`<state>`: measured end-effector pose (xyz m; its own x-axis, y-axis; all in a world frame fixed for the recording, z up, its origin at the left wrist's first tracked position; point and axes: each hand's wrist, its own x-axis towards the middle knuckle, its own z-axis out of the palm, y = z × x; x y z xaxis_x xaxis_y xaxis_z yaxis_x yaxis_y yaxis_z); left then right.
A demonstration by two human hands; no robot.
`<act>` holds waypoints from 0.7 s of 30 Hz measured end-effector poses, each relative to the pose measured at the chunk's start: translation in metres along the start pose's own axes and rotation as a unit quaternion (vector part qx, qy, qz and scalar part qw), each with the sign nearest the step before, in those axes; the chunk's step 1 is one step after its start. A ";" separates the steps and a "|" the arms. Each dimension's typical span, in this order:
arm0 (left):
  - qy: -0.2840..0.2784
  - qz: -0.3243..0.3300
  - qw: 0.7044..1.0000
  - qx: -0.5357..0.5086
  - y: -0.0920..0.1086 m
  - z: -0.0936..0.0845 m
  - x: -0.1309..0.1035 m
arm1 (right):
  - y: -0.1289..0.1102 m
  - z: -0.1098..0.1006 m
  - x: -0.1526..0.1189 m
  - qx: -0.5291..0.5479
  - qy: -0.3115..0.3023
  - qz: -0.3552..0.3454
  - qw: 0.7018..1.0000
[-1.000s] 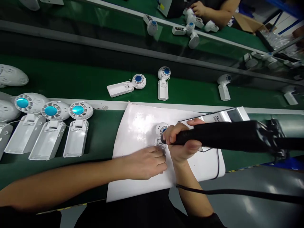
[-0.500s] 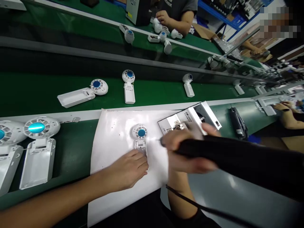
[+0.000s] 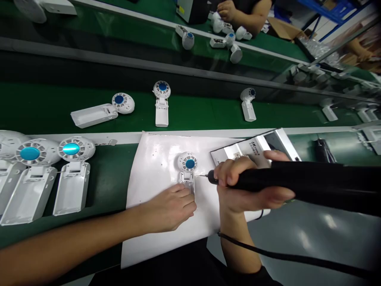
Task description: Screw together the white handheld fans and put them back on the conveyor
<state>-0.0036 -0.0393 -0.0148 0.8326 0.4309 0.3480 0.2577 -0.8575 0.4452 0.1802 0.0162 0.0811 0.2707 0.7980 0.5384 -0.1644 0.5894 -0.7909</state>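
On a white sheet (image 3: 154, 171) lies a small white handheld fan (image 3: 187, 162) with a blue centre; its handle is uncovered at the hinge. My left hand (image 3: 174, 206) is closed over the lower handle and hides most of it. In my right hand (image 3: 238, 178) is a black electric screwdriver (image 3: 285, 180), held nearly level, its thin bit pointing left. The bit tip is close beside the fan's hinge; whether it touches cannot be made out. Just behind my right hand stands a screw feeder box (image 3: 253, 147) with black lettering.
Several white fans with open handles, such as this one (image 3: 73, 174), line the bench at left. More fans (image 3: 162, 104) lie on the green belt (image 3: 202, 111) behind. A cable (image 3: 282, 258) hangs at lower right. Across the belt, a co-worker's hand (image 3: 226, 10) handles white parts.
The view has swung left, so the bench things appear farther right. The screwdriver has come from a tilt to nearly level, and my right hand is less blurred. My left hand stays on the fan.
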 end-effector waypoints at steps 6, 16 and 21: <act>0.005 0.001 1.000 0.005 0.000 0.002 0.000 | 0.023 0.014 -0.012 0.000 -0.014 0.037 0.999; 0.027 0.045 0.996 0.072 -0.004 -0.012 0.006 | 0.044 0.014 -0.024 0.032 -0.038 0.063 0.997; 0.021 0.021 0.990 0.138 0.004 -0.001 0.001 | 0.049 0.015 -0.026 0.022 -0.040 0.054 0.997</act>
<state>-0.0020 -0.0422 -0.0123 0.8259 0.3994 0.3980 0.3520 -0.9167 0.1892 0.1513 0.0257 0.0326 0.1722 0.8638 0.4736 -0.2298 0.5027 -0.8334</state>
